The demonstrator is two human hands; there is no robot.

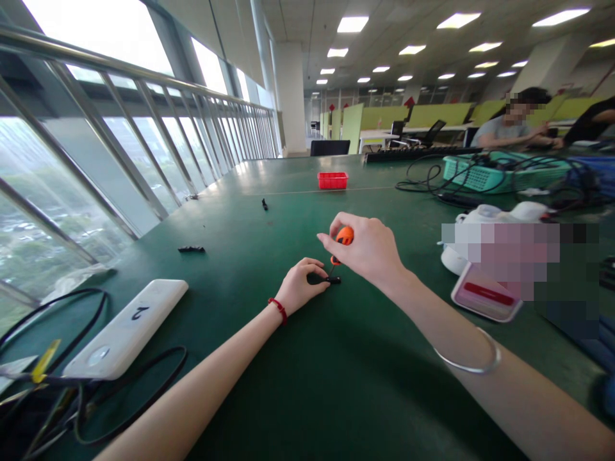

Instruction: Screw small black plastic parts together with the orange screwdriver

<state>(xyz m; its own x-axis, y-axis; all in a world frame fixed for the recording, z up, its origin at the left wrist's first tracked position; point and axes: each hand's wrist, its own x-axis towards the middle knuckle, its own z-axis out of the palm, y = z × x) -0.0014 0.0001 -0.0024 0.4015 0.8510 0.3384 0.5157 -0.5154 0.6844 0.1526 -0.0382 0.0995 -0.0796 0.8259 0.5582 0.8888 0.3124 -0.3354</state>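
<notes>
My right hand (pixel 369 246) is closed around the orange-and-black handle of a screwdriver (pixel 344 236). The screwdriver's thin shaft points down to a small black part (pixel 333 280) low over the green table. My left hand (pixel 303 283) pinches that black part between thumb and fingers, a red cord bracelet on its wrist. The shaft's tip meets the part or lies very close to it; I cannot tell which. Further left on the table lie a black strip-like piece (pixel 191 249) and a smaller black piece (pixel 264 204).
On the green table (pixel 230 218), a red basket (pixel 332 181) stands ahead. To the left lie a white power bank (pixel 129 330) and black cables. On the right are a phone (pixel 485 294), white objects and a teal basket (pixel 504 174) with cables. People sit at the far right.
</notes>
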